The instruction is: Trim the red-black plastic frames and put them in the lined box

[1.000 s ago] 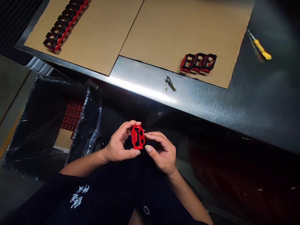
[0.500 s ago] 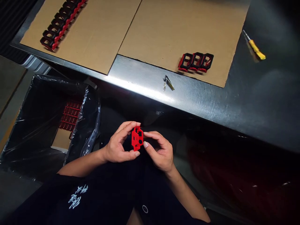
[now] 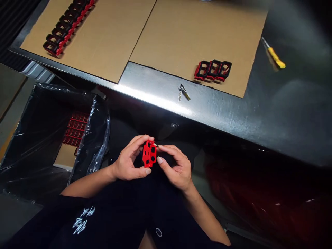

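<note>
Red plastic part point(image 3: 149, 154) pinched in left hand point(image 3: 129, 160) above lap, long axis near upright, top tilted slightly right. Right hand point(image 3: 176, 166) curled just beside it, fingertips point(image 3: 162, 147) at upper corner, grip unclear. Beyond, 3 frames point(image 3: 213, 70) on cardboard point(image 3: 181, 41).

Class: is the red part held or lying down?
Held: the left hand grips the red part in mid-air.

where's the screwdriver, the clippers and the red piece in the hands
screwdriver point(image 3: 276, 57), head view, yellow handle
clippers point(image 3: 185, 92), head view, metal body
red piece point(image 3: 149, 154), head view, middle of its front face
</note>
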Demonstrator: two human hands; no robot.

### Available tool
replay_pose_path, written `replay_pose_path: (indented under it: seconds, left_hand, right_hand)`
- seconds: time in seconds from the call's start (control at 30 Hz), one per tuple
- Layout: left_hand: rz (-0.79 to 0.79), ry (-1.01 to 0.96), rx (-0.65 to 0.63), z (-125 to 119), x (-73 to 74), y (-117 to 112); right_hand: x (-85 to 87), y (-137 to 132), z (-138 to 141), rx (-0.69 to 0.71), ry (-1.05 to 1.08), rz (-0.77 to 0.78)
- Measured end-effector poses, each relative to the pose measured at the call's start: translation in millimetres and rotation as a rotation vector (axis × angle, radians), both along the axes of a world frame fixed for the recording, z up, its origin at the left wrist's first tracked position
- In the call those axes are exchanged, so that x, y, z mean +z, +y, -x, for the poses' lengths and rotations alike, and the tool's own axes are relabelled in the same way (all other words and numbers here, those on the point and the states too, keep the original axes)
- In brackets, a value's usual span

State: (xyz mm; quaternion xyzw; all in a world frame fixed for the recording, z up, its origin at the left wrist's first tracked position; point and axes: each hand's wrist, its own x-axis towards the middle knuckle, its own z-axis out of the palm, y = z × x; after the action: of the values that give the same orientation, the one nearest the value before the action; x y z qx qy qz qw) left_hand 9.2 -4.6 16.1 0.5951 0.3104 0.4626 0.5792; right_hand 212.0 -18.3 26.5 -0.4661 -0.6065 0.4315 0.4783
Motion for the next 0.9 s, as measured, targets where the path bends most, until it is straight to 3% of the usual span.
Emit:
replay_pose_path:
  seconds: [0.1, 0.27, 0.37, 0.57, 0.73, 0.83, 0.9]
  left_hand:
    - [0.127, -0.119, 0.01, 0, 3.6, 2]
    - [0.263, -0.231, -0.026, 2, 4.1, 8]
    - [0.328, -0.28, -0.024, -1, -0.5, 10]
    - [0.315, -0.222, -0.001, -3, -3.6, 7]
    - [0.114, -0.088, 0.064, 0, -1.2, 5]
    - [-0.135, 0.076, 0.131, -1, 1.3, 6]
    - [-0.323, 0.16, 0.152, -2, 3.9, 8]
  right_hand:
    - [5.7, 13, -17, -0.077, -0.04, -0.023]
    - [14.2, 70, -64, -0.552, -0.371, -0.102]
    - [14.4, 111, -71, -0.558, -0.616, -0.087]
    - [6.6, 156, -34, -0.569, -0.903, 0.05]
    - [2.6, 158, -41, -0.595, -0.852, -0.024]
    - [9.7, 130, -55, -0.503, -0.666, -0.095]
    - [18.7, 97, -60, -0.351, -0.555, -0.156]
